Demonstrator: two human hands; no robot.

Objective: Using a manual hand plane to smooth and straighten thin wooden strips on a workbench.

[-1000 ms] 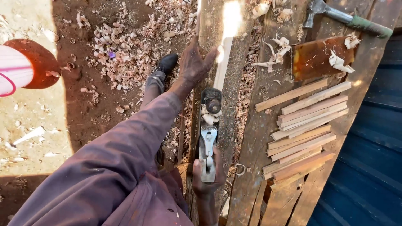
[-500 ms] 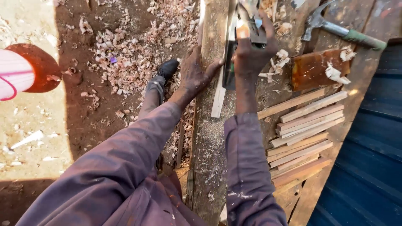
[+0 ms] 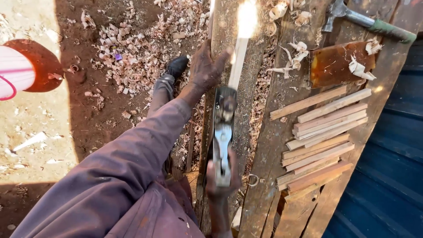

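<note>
pulled back toward the body since the earlier frame, the metal hand plane [image 3: 224, 132] is gripped at its rear by the right hand [image 3: 221, 176], fingers clamped. its long axis runs along the pale wooden strip [image 3: 238, 61], nose pointing away, on the rough plank bench [image 3: 273, 145]. the strip is pressed flat by the left hand [image 3: 206, 68], fingers spread.

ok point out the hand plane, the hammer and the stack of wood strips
hand plane [image 3: 224, 132], head view, on the metal body between the two hands
hammer [image 3: 369, 24], head view, on the shaft where bare metal meets the green handle
stack of wood strips [image 3: 324, 141], head view, on a middle strip of the pile
</note>
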